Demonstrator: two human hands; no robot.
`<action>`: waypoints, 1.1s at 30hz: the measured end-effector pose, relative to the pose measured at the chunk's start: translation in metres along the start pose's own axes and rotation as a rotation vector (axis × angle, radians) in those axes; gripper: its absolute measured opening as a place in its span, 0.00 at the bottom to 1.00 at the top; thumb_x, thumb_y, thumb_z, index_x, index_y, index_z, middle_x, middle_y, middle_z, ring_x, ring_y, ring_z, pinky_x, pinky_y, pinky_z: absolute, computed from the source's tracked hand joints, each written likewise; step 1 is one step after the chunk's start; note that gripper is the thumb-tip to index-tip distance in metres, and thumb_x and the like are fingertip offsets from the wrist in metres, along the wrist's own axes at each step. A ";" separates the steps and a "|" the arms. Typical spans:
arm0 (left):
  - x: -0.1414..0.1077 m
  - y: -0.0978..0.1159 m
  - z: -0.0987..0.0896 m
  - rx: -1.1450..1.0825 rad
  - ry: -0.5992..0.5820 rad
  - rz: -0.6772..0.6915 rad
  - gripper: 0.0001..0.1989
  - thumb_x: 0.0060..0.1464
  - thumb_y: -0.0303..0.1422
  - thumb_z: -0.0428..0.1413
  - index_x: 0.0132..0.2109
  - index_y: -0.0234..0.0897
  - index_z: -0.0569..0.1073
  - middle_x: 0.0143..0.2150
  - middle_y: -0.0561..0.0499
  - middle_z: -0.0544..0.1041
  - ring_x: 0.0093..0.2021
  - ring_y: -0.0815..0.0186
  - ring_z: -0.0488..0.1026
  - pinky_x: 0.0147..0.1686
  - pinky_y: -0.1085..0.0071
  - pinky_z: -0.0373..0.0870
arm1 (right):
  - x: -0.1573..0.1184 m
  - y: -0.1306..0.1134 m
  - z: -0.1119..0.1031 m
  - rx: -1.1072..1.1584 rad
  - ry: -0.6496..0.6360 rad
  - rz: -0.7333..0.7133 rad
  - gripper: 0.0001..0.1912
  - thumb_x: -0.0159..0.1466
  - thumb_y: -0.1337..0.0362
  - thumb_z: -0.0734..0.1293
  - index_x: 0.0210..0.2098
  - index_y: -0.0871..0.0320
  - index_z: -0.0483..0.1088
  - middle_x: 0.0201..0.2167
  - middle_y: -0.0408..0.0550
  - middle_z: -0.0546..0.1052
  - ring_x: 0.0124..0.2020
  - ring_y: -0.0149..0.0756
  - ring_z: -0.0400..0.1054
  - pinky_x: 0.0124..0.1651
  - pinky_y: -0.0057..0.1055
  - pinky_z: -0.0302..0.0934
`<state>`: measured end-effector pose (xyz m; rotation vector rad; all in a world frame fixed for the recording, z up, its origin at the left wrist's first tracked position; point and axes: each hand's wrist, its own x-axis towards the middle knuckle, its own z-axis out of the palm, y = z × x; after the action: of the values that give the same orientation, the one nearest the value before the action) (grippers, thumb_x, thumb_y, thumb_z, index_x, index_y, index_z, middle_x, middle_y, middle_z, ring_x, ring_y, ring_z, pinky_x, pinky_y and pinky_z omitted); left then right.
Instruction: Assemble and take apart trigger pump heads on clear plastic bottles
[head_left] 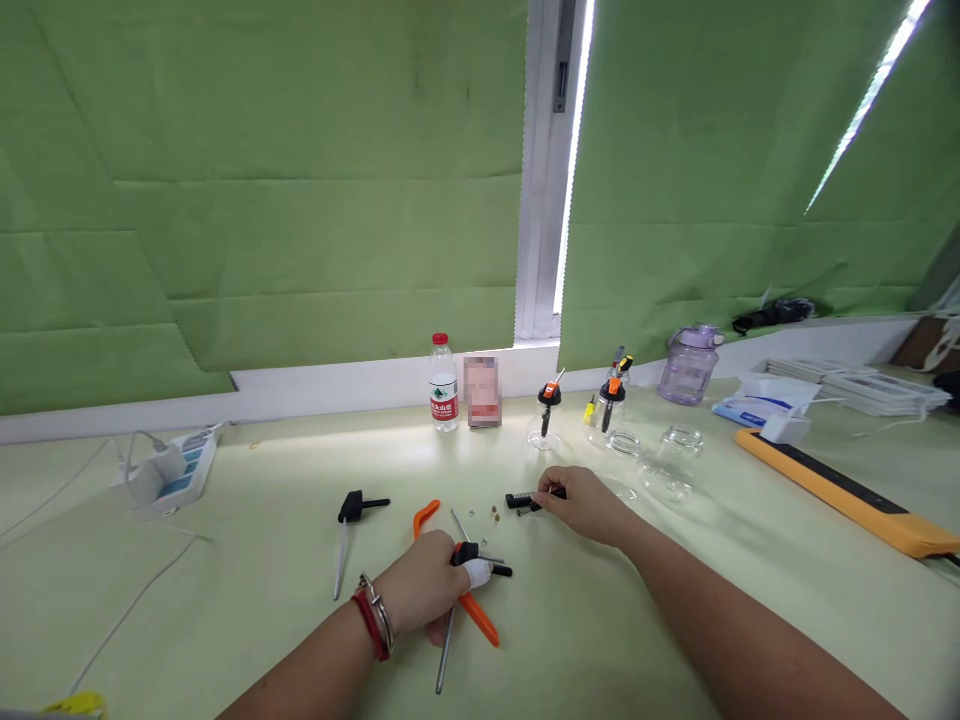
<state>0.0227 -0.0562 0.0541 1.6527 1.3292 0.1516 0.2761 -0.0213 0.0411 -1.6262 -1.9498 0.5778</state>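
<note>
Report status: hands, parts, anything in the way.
Left hand gripping black-handled tool. Right hand pinching small black part. Tiny loose pieces between hands.

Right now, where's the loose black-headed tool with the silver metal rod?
In the head view, the tool lies left of centre on the pale green tabletop, left of your left hand and the curved orange piece.

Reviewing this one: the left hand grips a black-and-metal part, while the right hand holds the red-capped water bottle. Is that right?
Not quite: the right hand holds a small black piece, not the red-capped water bottle, which stands apart at the back of the table, as the head view shows. The left hand does grip a black-and-metal part.
</note>
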 end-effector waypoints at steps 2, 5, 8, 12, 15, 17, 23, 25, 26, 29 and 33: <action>0.001 0.000 0.000 0.002 0.002 -0.009 0.18 0.49 0.50 0.50 0.26 0.39 0.63 0.09 0.58 0.65 0.13 0.66 0.65 0.22 0.68 0.65 | 0.001 0.001 -0.001 -0.011 0.003 -0.001 0.10 0.58 0.57 0.63 0.29 0.56 0.72 0.28 0.46 0.76 0.28 0.35 0.66 0.29 0.29 0.55; 0.002 -0.002 0.000 0.006 0.008 -0.017 0.18 0.49 0.50 0.50 0.27 0.39 0.63 0.09 0.58 0.65 0.13 0.66 0.66 0.23 0.68 0.66 | 0.001 0.003 -0.004 -0.020 0.015 0.006 0.10 0.57 0.57 0.64 0.28 0.56 0.72 0.29 0.46 0.76 0.29 0.35 0.66 0.29 0.29 0.56; 0.003 -0.005 0.001 0.005 0.009 -0.014 0.18 0.49 0.51 0.50 0.28 0.39 0.63 0.10 0.58 0.66 0.13 0.65 0.66 0.23 0.67 0.66 | 0.002 0.004 -0.005 -0.005 0.032 0.026 0.11 0.57 0.56 0.63 0.27 0.56 0.71 0.27 0.45 0.75 0.28 0.34 0.66 0.29 0.29 0.55; 0.004 -0.006 0.001 0.002 0.003 -0.006 0.18 0.50 0.50 0.49 0.27 0.39 0.63 0.10 0.57 0.66 0.14 0.64 0.67 0.25 0.66 0.67 | 0.003 0.005 -0.007 0.031 0.041 0.059 0.13 0.58 0.54 0.62 0.26 0.56 0.70 0.24 0.44 0.73 0.25 0.33 0.63 0.26 0.28 0.55; 0.004 -0.005 0.000 -0.002 0.001 0.004 0.18 0.50 0.50 0.49 0.27 0.39 0.62 0.10 0.57 0.66 0.13 0.65 0.66 0.26 0.66 0.67 | 0.004 0.007 -0.008 0.051 0.056 0.067 0.12 0.58 0.55 0.62 0.26 0.56 0.70 0.25 0.44 0.73 0.25 0.32 0.63 0.27 0.28 0.55; 0.003 -0.005 0.000 -0.004 -0.001 -0.001 0.18 0.50 0.50 0.50 0.26 0.39 0.62 0.10 0.57 0.66 0.13 0.66 0.65 0.25 0.67 0.67 | 0.004 0.010 -0.009 0.053 0.070 0.091 0.12 0.58 0.55 0.62 0.25 0.57 0.69 0.25 0.44 0.73 0.25 0.32 0.63 0.26 0.27 0.54; 0.002 -0.003 0.000 -0.002 0.005 -0.017 0.18 0.50 0.49 0.50 0.26 0.39 0.62 0.09 0.58 0.65 0.13 0.68 0.64 0.24 0.68 0.66 | 0.005 0.019 -0.010 0.051 0.037 0.146 0.12 0.57 0.56 0.63 0.26 0.57 0.70 0.26 0.46 0.74 0.24 0.32 0.63 0.25 0.27 0.54; 0.001 -0.002 0.000 0.004 0.007 -0.020 0.18 0.50 0.50 0.50 0.26 0.39 0.62 0.09 0.58 0.65 0.13 0.68 0.64 0.24 0.68 0.66 | 0.004 0.020 -0.010 0.065 -0.028 0.132 0.10 0.55 0.56 0.65 0.27 0.57 0.71 0.26 0.46 0.75 0.25 0.33 0.65 0.26 0.27 0.55; 0.001 -0.002 -0.001 0.008 0.008 -0.019 0.19 0.50 0.50 0.50 0.26 0.39 0.62 0.09 0.58 0.65 0.13 0.68 0.64 0.24 0.68 0.66 | 0.003 0.020 -0.010 0.071 -0.065 0.120 0.09 0.53 0.57 0.67 0.27 0.57 0.72 0.26 0.45 0.75 0.26 0.33 0.66 0.26 0.27 0.56; 0.001 -0.003 0.000 0.010 0.000 -0.014 0.19 0.50 0.51 0.50 0.26 0.39 0.63 0.09 0.57 0.65 0.13 0.68 0.64 0.25 0.68 0.67 | 0.001 0.018 -0.010 0.065 -0.156 0.086 0.08 0.46 0.62 0.72 0.26 0.57 0.73 0.25 0.44 0.76 0.27 0.34 0.67 0.26 0.26 0.56; 0.001 -0.003 0.000 0.007 -0.002 -0.014 0.19 0.50 0.51 0.50 0.27 0.39 0.63 0.09 0.57 0.65 0.13 0.68 0.64 0.24 0.68 0.66 | 0.000 0.015 -0.008 0.003 -0.166 0.051 0.08 0.41 0.67 0.73 0.24 0.56 0.74 0.26 0.43 0.75 0.29 0.36 0.67 0.27 0.27 0.55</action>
<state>0.0210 -0.0554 0.0517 1.6493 1.3406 0.1371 0.2929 -0.0187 0.0375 -1.6771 -2.0280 0.7572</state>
